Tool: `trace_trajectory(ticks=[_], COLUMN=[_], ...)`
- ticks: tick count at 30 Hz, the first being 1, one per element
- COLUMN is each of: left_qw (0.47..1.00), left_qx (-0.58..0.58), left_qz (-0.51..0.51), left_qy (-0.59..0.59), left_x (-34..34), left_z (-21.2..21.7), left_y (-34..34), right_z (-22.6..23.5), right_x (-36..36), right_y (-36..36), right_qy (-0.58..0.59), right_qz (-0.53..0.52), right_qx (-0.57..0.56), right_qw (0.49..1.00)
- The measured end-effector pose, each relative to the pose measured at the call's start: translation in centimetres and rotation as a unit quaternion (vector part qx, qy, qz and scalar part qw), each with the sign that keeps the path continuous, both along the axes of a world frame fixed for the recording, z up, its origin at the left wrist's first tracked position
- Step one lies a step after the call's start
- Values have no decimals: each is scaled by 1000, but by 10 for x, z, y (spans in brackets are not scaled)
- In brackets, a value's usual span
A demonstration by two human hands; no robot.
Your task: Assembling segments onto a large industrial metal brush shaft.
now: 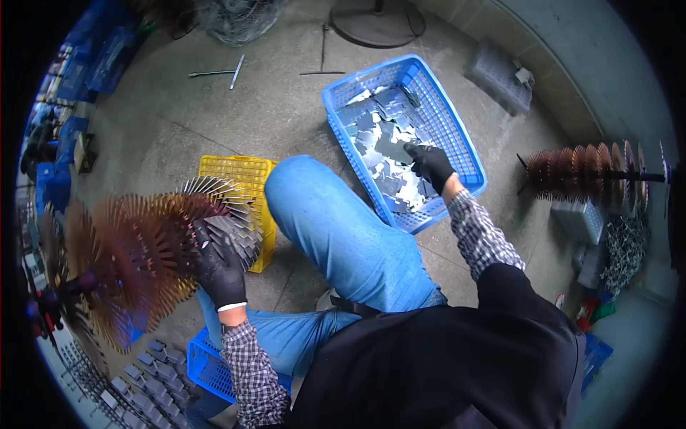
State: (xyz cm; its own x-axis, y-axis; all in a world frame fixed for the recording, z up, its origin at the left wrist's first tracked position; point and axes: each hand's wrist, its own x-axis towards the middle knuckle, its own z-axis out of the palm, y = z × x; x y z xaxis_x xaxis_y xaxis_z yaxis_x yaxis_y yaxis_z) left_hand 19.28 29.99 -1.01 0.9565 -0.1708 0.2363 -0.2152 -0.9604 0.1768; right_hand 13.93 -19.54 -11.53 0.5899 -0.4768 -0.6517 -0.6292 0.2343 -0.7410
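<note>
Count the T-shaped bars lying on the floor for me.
2. The silvery T-shaped bar lies beyond the yellow crate; the darker T-shaped bar lies beyond the blue basket's far left corner. Others may be hidden behind the containers.

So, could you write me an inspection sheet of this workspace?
Surface: grey floor, marked by lines.
Job's things: thin grey plates heaped in a blue mesh basket; rust-brown rack with fanned-out plates.
Clutter: two T-shaped tools and a wire tangle on the floor.
Hands: both black-gloved; left hand at the fanned-out plates, right hand at the basket's heap; grips unclear.
Cables: nothing seen for certain.
Surroundings: yellow crate, second rack, pale wall.
</note>
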Motion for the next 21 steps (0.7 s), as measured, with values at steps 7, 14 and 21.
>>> trace_trajectory(ticks=[7, 14, 21], left_qw=[990, 996, 976], left_qx=[-4, 62, -155], left_qz=[-127, -62, -130], left_qy=[-60, 33, 82], left_x=[-23, -55, -55], left_z=[5, 36, 3], left_y=[-28, -54, -22], right_z=[156, 161, 143], right_x=[47, 41, 37], right_y=[94, 202, 200], right_qy=[-165, -25, -225], right_qz=[160, 391, 442], right_qx=[25, 197, 136], right_qw=[973, 899, 858])
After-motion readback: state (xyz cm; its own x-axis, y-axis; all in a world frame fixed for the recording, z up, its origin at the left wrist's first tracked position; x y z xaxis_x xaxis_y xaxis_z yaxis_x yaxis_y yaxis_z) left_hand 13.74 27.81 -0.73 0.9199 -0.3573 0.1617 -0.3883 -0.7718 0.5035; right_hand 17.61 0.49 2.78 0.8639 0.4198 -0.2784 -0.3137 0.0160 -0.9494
